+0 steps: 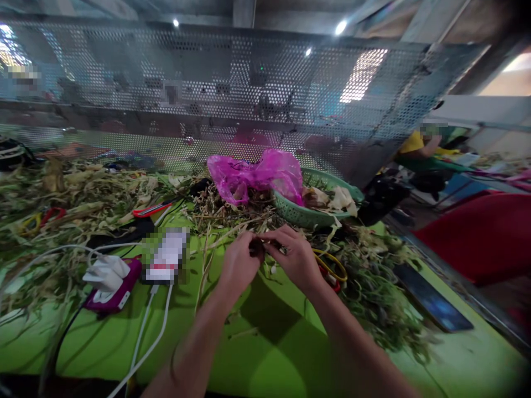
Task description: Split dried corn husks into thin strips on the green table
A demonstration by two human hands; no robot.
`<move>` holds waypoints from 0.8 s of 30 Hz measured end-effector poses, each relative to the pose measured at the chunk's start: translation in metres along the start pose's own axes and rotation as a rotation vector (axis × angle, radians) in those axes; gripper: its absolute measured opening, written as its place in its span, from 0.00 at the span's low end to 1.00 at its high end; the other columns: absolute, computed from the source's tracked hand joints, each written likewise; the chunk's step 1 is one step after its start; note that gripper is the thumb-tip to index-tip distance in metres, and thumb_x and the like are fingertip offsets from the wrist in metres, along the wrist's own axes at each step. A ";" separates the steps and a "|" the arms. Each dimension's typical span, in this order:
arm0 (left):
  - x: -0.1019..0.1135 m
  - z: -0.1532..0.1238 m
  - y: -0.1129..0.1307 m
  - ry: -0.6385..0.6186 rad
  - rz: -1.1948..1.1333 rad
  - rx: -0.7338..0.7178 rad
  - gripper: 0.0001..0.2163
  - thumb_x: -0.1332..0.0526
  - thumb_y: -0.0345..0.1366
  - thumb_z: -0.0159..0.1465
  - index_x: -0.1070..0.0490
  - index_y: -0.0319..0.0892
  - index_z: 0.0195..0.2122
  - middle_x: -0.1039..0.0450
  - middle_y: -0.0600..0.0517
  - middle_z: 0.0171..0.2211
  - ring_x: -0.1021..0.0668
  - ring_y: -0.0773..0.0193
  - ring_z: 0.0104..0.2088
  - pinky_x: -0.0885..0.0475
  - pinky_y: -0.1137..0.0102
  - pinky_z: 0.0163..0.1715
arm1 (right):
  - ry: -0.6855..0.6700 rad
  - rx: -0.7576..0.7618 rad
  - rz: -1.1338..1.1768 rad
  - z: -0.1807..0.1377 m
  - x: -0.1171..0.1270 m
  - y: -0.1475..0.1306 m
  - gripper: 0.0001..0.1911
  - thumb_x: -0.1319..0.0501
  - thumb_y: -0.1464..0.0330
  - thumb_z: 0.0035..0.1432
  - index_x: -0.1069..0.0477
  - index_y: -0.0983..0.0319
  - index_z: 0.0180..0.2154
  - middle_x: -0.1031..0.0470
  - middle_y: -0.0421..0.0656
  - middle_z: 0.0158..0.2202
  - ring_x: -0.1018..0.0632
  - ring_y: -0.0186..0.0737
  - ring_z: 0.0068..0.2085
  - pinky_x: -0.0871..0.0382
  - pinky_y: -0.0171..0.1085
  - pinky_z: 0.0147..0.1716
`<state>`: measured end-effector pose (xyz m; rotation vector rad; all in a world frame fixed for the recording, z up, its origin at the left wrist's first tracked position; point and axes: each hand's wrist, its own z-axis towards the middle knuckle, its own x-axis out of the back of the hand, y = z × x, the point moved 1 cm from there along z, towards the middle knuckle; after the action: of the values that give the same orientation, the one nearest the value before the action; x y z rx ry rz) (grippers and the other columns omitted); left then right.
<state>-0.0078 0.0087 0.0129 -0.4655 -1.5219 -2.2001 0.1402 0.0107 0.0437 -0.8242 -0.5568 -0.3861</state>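
Note:
Over the green tabletop (265,354), my left hand (241,258) is closed, fingers curled around a small dark brown bit (256,247) that I cannot make out clearly. My right hand (293,255) meets it at the fingertips, thumb and forefinger pinched together at that same bit. Just beyond both hands lie dry stems and husks (249,213). Beside the right wrist are yellow and red loop handles (338,268), partly covered by withered greens.
A green basket (290,213) of dry husks and a pink plastic bag (282,171) stand ahead. Left are a phone with cables (168,254), a purple power strip (124,287) and a red cutter (151,210). Another phone (433,298) and a red chair (481,237) are right.

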 end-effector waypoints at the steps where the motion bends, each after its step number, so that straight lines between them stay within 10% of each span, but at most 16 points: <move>1: 0.000 0.000 0.000 -0.012 -0.001 0.008 0.03 0.40 0.30 0.56 0.32 0.42 0.31 0.29 0.53 0.30 0.28 0.65 0.31 0.36 0.71 0.32 | -0.003 0.011 -0.028 0.000 0.000 0.000 0.09 0.41 0.73 0.58 0.24 0.58 0.39 0.27 0.43 0.36 0.26 0.39 0.38 0.33 0.36 0.39; 24: 0.004 0.003 -0.006 -0.045 -0.637 0.264 0.07 0.40 0.40 0.58 0.29 0.42 0.29 0.34 0.56 0.25 0.33 0.68 0.28 0.40 0.73 0.30 | -0.008 -0.345 0.407 0.001 -0.005 0.010 0.06 0.40 0.66 0.56 0.32 0.61 0.34 0.33 0.38 0.27 0.32 0.34 0.29 0.37 0.34 0.30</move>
<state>-0.0146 0.0130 0.0114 0.0746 -2.1740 -2.3723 0.1411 0.0181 0.0352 -1.2436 -0.3201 -0.1029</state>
